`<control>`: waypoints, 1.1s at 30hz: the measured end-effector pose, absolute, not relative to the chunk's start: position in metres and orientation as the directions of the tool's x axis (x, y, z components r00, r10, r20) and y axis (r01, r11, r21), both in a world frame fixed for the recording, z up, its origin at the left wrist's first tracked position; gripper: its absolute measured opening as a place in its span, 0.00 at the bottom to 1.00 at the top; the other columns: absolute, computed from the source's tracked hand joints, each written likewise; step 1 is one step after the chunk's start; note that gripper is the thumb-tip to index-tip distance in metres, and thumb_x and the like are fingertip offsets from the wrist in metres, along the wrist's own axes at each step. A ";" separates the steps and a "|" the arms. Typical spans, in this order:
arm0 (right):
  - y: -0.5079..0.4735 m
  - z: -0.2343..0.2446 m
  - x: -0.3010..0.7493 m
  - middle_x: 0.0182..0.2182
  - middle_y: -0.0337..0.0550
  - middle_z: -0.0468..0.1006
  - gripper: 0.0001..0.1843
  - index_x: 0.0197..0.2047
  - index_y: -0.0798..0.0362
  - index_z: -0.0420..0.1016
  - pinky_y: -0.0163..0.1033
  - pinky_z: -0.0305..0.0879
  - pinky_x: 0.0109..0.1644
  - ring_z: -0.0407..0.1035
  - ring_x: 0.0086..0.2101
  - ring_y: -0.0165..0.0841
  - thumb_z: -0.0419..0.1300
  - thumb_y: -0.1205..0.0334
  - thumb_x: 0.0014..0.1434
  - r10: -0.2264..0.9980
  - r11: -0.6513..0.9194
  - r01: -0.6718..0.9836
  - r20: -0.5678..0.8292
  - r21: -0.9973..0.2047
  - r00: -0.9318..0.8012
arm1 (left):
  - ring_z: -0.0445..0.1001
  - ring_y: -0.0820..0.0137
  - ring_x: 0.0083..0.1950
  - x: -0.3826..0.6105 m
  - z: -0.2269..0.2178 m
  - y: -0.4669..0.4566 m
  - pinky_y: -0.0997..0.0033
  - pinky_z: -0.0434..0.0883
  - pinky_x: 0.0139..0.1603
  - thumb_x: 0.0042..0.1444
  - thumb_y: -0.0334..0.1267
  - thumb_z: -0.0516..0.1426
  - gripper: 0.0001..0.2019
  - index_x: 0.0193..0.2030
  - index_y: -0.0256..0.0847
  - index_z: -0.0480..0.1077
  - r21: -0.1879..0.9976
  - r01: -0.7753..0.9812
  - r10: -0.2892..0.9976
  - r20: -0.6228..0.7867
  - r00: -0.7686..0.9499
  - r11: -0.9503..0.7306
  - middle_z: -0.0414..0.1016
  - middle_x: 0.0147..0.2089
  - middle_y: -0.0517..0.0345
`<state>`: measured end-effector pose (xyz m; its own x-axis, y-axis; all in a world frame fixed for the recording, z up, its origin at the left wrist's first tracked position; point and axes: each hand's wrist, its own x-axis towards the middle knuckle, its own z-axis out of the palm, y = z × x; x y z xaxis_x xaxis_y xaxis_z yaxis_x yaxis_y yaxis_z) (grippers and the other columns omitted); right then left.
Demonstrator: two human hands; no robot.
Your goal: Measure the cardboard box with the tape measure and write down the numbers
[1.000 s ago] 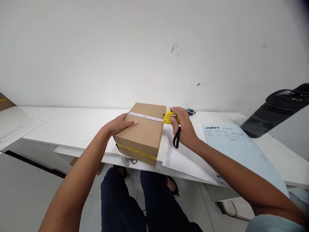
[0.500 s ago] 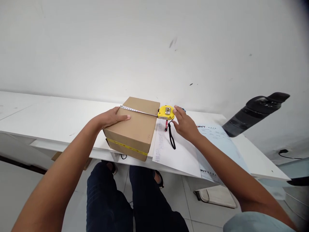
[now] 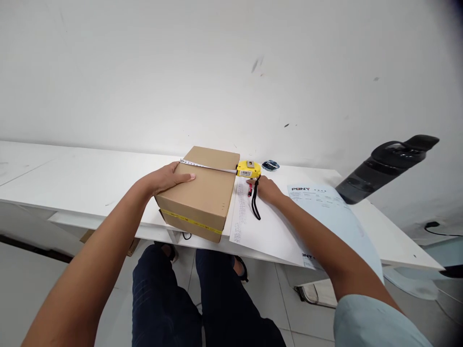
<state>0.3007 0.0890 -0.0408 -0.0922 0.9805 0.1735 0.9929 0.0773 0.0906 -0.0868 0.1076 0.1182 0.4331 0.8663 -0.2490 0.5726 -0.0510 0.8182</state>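
My left hand [image 3: 170, 177] grips the far left edge of a brown cardboard box [image 3: 202, 193], thumb flat on its top. Beside those fingers, the metal end of a tape measure blade [image 3: 206, 165] sits at the box's left edge. The blade runs across the top to the yellow tape measure [image 3: 248, 169], resting against the right edge with its black wrist strap [image 3: 254, 202] hanging down. Just below the tape measure, my right hand [image 3: 266, 189] has its fingertips closed at the upper end of a red pen [image 3: 250, 191]. The strap and case partly hide those fingers.
White paper sheets [image 3: 267, 231] and a pale blue printed sheet [image 3: 321, 197] lie right of the box on the white shelf [image 3: 90, 178]. A dark bottle [image 3: 383, 168] stands at the right. A small blue crumpled item [image 3: 270, 165] lies by the wall.
My right hand has let go of the tape measure and moved down and left to the red pen. The tape measure has tipped, showing its labelled side. My left hand stays on the box.
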 end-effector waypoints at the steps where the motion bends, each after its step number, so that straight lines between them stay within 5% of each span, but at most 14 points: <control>1: 0.091 -0.039 0.301 0.60 0.59 0.73 0.25 0.63 0.53 0.74 0.47 0.65 0.52 0.66 0.57 0.49 0.49 0.72 0.66 0.980 0.094 0.990 0.163 0.103 -0.110 | 0.81 0.53 0.53 -0.087 0.118 0.108 0.60 0.80 0.47 0.45 0.58 0.67 0.37 0.63 0.53 0.69 0.822 0.568 0.860 -0.255 0.441 -0.048 0.80 0.58 0.52; 7: 0.097 -0.017 0.303 0.56 0.60 0.76 0.22 0.55 0.57 0.78 0.48 0.59 0.55 0.63 0.57 0.50 0.46 0.70 0.69 0.976 0.153 0.973 0.126 0.176 -0.176 | 0.81 0.52 0.53 -0.088 0.118 0.109 0.60 0.80 0.47 0.44 0.56 0.69 0.37 0.62 0.53 0.69 0.831 0.555 0.859 -0.261 0.440 -0.031 0.80 0.58 0.52; 11: 0.101 -0.013 0.307 0.50 0.65 0.79 0.22 0.56 0.61 0.76 0.45 0.61 0.46 0.70 0.51 0.48 0.46 0.73 0.67 0.992 0.079 0.977 0.082 0.197 -0.096 | 0.82 0.52 0.51 -0.086 0.120 0.106 0.60 0.80 0.45 0.44 0.58 0.68 0.37 0.61 0.51 0.68 0.824 0.566 0.867 -0.253 0.429 -0.040 0.80 0.56 0.51; 15: 0.103 -0.019 0.312 0.43 0.60 0.82 0.18 0.54 0.56 0.77 0.41 0.60 0.38 0.76 0.42 0.44 0.52 0.70 0.65 0.998 0.056 0.980 -0.043 0.193 -0.048 | 0.82 0.53 0.49 -0.084 0.122 0.102 0.61 0.80 0.45 0.45 0.59 0.68 0.37 0.61 0.51 0.68 0.808 0.589 0.874 -0.264 0.408 -0.031 0.81 0.55 0.52; 22: 0.095 -0.019 0.319 0.38 0.65 0.83 0.13 0.47 0.62 0.78 0.44 0.59 0.39 0.77 0.40 0.48 0.53 0.70 0.64 0.996 0.059 0.983 -0.069 0.176 -0.048 | 0.82 0.54 0.50 -0.085 0.120 0.105 0.61 0.81 0.44 0.46 0.56 0.68 0.35 0.61 0.51 0.68 0.819 0.574 0.869 -0.272 0.412 -0.016 0.80 0.56 0.52; 28: 0.100 -0.016 0.315 0.41 0.69 0.81 0.17 0.53 0.66 0.72 0.45 0.58 0.42 0.76 0.44 0.50 0.48 0.69 0.66 0.988 -0.047 0.998 0.145 -0.030 0.051 | 0.83 0.57 0.46 -0.082 0.122 0.106 0.63 0.81 0.42 0.48 0.63 0.66 0.39 0.65 0.54 0.67 0.795 0.607 0.881 -0.284 0.377 -0.003 0.82 0.53 0.54; 33: 0.122 -0.028 0.299 0.40 0.60 0.82 0.19 0.52 0.57 0.66 0.41 0.61 0.36 0.76 0.39 0.44 0.38 0.60 0.70 0.919 -0.166 0.892 0.262 -0.420 0.294 | 0.81 0.58 0.49 -0.076 0.125 0.104 0.63 0.78 0.48 0.57 0.72 0.53 0.34 0.61 0.55 0.71 0.656 0.753 0.960 -0.178 0.217 -0.048 0.82 0.52 0.59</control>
<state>0.2989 0.1225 -0.0279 0.2939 0.9193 0.2616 0.8924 -0.1659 -0.4196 -0.0761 0.1041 0.1254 0.2167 0.9598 -0.1784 0.7535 -0.0482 0.6557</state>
